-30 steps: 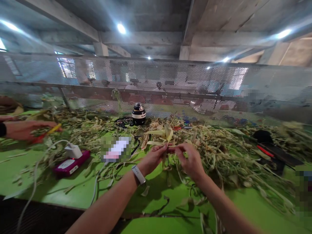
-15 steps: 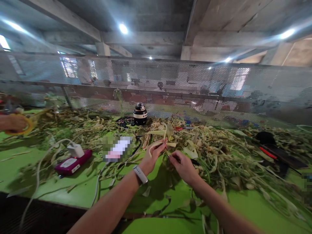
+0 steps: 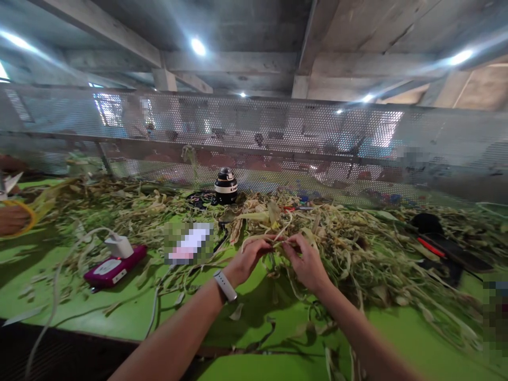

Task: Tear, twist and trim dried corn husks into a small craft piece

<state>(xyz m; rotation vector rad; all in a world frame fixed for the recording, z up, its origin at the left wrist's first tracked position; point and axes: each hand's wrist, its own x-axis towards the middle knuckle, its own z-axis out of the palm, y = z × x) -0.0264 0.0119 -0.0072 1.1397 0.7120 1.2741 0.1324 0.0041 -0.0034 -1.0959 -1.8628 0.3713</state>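
My left hand (image 3: 250, 258), with a white watch at the wrist, and my right hand (image 3: 307, 262) meet over the green table (image 3: 119, 312), fingertips almost touching. Both pinch a thin pale leaf strip (image 3: 278, 238) that curls up between them. The strip belongs to a wide heap of dried yellow-green leaves (image 3: 357, 248) that spreads to the right and behind my hands.
A magenta phone with a white charger (image 3: 115, 262) lies at the left, its cable trailing to the front edge. A black-and-white jar (image 3: 226, 186) stands at the back by the perforated metal screen (image 3: 254, 137). Another person's hand (image 3: 14, 218) is at far left. Black and red tools (image 3: 436, 246) lie at right.
My right hand has risen back up to meet the left, and both now pinch the strip together. The other person's hand at far left has drawn further out of view.
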